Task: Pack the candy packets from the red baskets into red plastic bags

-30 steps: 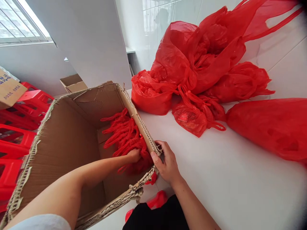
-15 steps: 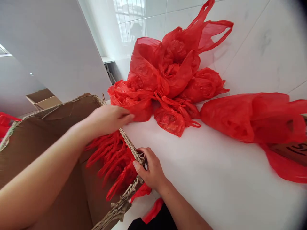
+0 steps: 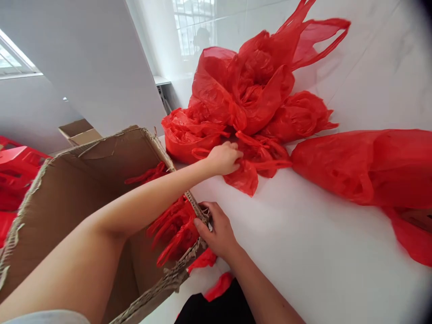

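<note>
The left hand (image 3: 223, 158) closes its grip on a small red bag (image 3: 251, 164) on the tabletop (image 3: 303, 252), while the right hand (image 3: 216, 229) pinches the near corner of the cardboard box (image 3: 84, 189), steadying it.

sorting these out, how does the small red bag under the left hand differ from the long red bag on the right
The small red bag is knotted, crumpled and gripped by the left hand; the long red bag lies stretched out, smoother, much larger and untouched. Both are thin red plastic on the white table.
</note>
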`<state>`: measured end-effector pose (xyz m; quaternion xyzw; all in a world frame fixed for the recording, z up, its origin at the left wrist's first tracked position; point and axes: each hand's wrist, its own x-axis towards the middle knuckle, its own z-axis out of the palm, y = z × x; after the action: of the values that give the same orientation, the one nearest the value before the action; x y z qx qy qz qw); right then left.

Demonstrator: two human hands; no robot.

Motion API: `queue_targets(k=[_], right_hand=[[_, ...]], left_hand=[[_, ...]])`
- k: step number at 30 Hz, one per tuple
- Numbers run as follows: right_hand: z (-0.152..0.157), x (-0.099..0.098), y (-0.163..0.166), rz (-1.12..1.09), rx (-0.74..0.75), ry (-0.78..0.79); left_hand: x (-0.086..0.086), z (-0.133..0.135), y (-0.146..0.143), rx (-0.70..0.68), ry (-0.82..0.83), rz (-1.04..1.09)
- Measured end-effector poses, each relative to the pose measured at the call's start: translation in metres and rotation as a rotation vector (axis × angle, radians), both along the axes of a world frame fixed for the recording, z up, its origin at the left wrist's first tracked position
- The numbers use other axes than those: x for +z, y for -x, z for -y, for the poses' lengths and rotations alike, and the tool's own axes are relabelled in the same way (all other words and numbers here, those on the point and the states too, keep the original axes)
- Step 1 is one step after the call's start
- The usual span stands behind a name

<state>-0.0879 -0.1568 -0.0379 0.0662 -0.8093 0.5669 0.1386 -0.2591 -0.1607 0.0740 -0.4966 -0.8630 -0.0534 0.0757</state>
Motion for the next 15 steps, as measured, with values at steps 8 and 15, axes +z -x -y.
queue_targets(k=[8,15], right_hand=[[0.001,-0.003,-0.002,-0.007,0.015,-0.020],[0.002,-0.005,-0.001,-0.007,0.010,-0.049]], left_hand=[[0.071,0.164,-0.026,0.291,-0.674,0.989],[-0.003,0.264,-0.033,0.601,-0.281,1.612]])
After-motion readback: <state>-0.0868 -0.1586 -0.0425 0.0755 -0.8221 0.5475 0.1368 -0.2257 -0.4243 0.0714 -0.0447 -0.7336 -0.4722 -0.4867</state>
